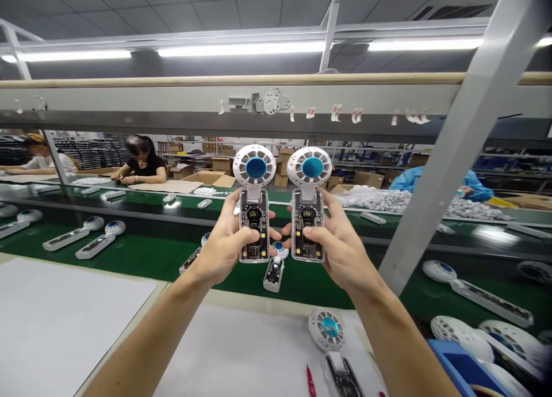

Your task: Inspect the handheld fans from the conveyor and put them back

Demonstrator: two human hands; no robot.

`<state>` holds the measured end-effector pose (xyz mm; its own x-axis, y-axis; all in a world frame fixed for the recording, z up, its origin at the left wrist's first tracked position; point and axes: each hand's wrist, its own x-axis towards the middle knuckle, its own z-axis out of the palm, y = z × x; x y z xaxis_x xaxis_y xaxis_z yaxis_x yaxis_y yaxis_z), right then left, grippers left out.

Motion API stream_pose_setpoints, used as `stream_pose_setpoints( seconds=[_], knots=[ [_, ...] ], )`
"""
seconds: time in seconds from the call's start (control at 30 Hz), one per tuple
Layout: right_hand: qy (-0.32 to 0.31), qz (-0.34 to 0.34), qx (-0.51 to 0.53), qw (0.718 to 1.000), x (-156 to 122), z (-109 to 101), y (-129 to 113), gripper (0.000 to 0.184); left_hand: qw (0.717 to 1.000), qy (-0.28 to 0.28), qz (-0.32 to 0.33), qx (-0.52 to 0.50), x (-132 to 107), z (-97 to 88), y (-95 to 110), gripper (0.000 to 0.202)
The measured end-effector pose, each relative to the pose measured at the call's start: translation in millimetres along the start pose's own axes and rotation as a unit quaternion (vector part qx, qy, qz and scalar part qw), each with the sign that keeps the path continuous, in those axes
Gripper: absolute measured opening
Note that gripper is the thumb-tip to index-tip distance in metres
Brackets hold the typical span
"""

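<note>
My left hand (226, 236) is closed around a handheld fan (254, 204), its thumb pressed on the front of the handle. A matching handheld fan is gripped in my right hand (340, 241), with that thumb on the handle too. Both fans are upright side by side, slightly apart, with white round heads, blue centres and clear handles showing circuit boards and a small display. Below them, another fan (273, 273) lies on the green belt. One more fan (328, 331) rests on the white work surface near my right forearm, beside a red pen (310, 380).
The green conveyor belt (142, 244) carries several fans. A slanted metal post (457, 132) stands at right, near a blue bin (463, 368) and more fans. Across the belt, people (144, 164) sit by cardboard boxes and a heap of small white parts (388, 201). A shelf beam (172, 100) runs overhead.
</note>
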<state>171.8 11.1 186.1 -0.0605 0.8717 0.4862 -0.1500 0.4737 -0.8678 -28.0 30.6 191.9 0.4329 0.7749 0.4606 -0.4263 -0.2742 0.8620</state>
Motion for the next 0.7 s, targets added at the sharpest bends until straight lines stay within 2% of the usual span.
stream_pose_setpoints(
  seconds=[0.2, 0.37, 0.57, 0.7],
  knots=[
    [-0.017, -0.017, -0.001, 1.000, -4, 10, 1, 0.076, 1.000, -0.023, 0.009, -0.010, -1, -4.3, 4, 0.069],
    [-0.021, -0.025, 0.007, 0.999, -5, 17, 4, 0.075, 1.000, -0.027, 0.006, -0.012, -2, -4.3, 5, 0.082],
    [0.031, -0.009, -0.003, 0.999, -9, 22, -1, 0.079, 1.000, 0.016, 0.012, -0.021, -1, -3.4, 6, 0.082],
    [0.031, -0.014, 0.005, 0.999, -11, 25, -6, 0.081, 0.999, 0.023, 0.006, -0.028, 0, -1.8, 6, 0.080]
  ],
)
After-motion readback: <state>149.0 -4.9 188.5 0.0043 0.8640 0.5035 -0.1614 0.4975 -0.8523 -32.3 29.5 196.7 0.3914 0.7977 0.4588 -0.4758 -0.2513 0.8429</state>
